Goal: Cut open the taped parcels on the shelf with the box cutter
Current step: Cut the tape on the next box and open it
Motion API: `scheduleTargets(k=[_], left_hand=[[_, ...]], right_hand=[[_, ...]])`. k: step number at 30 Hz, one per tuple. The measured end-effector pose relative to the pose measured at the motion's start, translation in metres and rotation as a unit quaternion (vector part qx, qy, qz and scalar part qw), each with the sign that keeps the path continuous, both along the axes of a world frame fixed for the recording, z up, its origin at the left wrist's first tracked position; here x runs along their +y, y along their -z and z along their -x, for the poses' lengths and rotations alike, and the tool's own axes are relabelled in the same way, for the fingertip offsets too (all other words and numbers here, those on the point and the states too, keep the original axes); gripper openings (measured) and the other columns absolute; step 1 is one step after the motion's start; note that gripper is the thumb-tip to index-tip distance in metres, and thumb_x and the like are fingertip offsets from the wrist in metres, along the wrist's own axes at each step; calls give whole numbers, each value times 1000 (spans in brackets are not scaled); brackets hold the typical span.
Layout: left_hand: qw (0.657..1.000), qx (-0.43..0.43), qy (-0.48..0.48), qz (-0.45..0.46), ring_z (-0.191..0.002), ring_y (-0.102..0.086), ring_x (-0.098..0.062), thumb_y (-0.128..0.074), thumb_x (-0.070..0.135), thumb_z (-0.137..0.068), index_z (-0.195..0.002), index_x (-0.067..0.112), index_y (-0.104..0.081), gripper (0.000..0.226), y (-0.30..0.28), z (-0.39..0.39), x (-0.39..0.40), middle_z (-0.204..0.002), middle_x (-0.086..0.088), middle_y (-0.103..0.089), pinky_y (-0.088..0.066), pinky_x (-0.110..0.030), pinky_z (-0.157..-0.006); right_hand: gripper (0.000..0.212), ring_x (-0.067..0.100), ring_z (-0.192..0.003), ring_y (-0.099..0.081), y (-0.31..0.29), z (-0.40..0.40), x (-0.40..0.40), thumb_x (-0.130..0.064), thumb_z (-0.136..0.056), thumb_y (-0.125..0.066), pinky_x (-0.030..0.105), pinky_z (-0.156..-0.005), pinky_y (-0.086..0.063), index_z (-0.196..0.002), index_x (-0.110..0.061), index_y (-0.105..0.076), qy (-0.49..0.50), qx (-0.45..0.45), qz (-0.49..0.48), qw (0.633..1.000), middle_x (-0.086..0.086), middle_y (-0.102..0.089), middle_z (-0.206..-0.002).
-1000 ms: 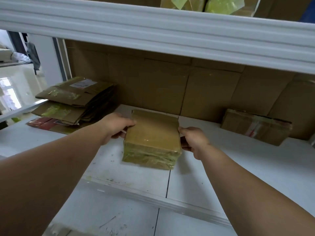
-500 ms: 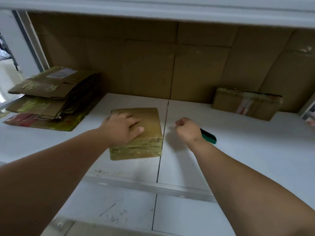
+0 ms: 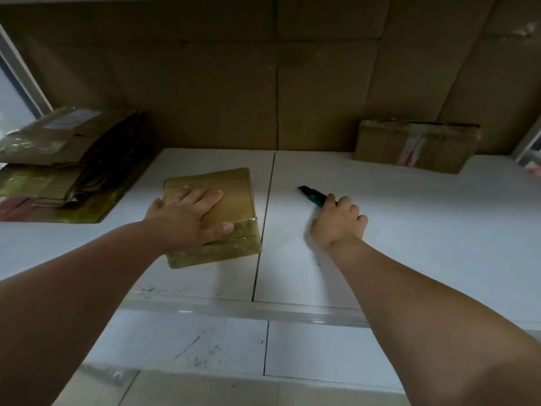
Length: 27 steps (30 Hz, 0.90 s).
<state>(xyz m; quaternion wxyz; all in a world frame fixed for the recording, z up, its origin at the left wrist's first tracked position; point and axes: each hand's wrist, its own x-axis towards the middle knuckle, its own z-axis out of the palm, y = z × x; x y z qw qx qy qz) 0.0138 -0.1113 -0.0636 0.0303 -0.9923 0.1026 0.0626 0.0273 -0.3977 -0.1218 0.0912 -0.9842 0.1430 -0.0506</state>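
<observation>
White shelf carries two taped parcels. Left hand presses flat, fingers spread, on one parcel. Right hand curls around the box cutter; second parcel sits beyond it, well apart.

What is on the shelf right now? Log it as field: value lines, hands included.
left hand: flat on top of the taped parcel, fingers spread, pressing it down
right hand: fingers curled round the handle of the box cutter
box cutter: green and black, tip pointing away to the left, clear of the parcel
second parcel: at the back right, against the cardboard wall, untouched
flattened cartons: stacked at the left
tape on parcel: no cut visible yet
</observation>
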Motion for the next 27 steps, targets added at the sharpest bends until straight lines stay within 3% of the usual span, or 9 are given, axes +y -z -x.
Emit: scheduleTargets(k=[5,8,13,16,19,20,23,25,27], left_hand=[[1000,2,-9,9,-150,3,-20,-3,95,-57,-151,47,2,106,1,-1,0,-163,11,0,-12,-59,-115],[1000,-1,-7,8,-150,2,-20,-1,97,-56,-151,47,2,107,4,-2,2,-163,11,0,-11,-59,-115],[1000,2,-12,6,-150,3,-19,-1,97,-56,-151,48,3,107,5,-4,3,-163,11,1,-10,-59,-116],[1000,2,-14,8,-150,3,-19,-2,97,-57,-151,49,3,106,6,-4,4,-163,11,1,-9,-58,-116],[1000,6,-21,12,-150,5,-17,-5,96,-59,-151,49,3,103,5,-3,3,-163,12,1,-8,-57,-116],[1000,7,-23,11,-150,5,-17,-5,96,-59,-151,49,3,103,4,-3,3,-163,12,1,-8,-57,-117],[1000,6,-21,10,-150,3,-18,-3,96,-58,-151,49,2,104,4,-3,2,-164,11,-1,-8,-57,-116],[1000,7,-20,10,-150,2,-20,1,99,-54,-151,49,1,109,5,-3,3,-164,10,-2,-9,-58,-116],[999,6,-32,19,-150,-1,-21,6,102,-49,-151,49,-1,115,5,-6,4,-164,10,-4,-10,-59,-115]], right_hand=[[43,30,-105,-38,-1,-4,-15,-18,-83,-41,37,-79,-26,-124,-10,-52,33,-3,30,999,11,-39,-119],[38,29,-104,-39,-6,-6,-19,-21,-86,-45,39,-79,-28,-121,-12,-53,23,4,42,999,11,-43,-117],[44,32,-110,-47,-15,-4,-2,-17,-85,-59,40,-82,-43,-124,-7,-41,-35,50,-115,991,15,-47,-122],[41,25,-88,-53,-24,3,10,-19,-81,-66,32,-65,-43,-110,-13,-38,-92,123,-146,977,8,-48,-104],[15,17,-70,-52,-29,12,15,-16,-83,-55,28,-54,-37,-96,-15,-47,-144,158,-105,971,4,-56,-89],[14,17,-69,-54,-30,14,15,-13,-83,-53,28,-53,-40,-96,-15,-48,-145,146,-126,971,5,-56,-89],[23,18,-59,-64,-30,23,13,-6,-85,-48,27,-47,-50,-106,-16,-49,-133,110,-306,936,11,-62,-89],[20,9,-44,-58,-28,33,12,-21,-92,-52,20,-38,-41,-112,-21,-52,-156,87,-368,913,8,-62,-81],[23,9,-44,-56,-25,42,11,-43,-98,-47,20,-42,-41,-117,-31,-54,-180,90,-398,895,4,-62,-74]])
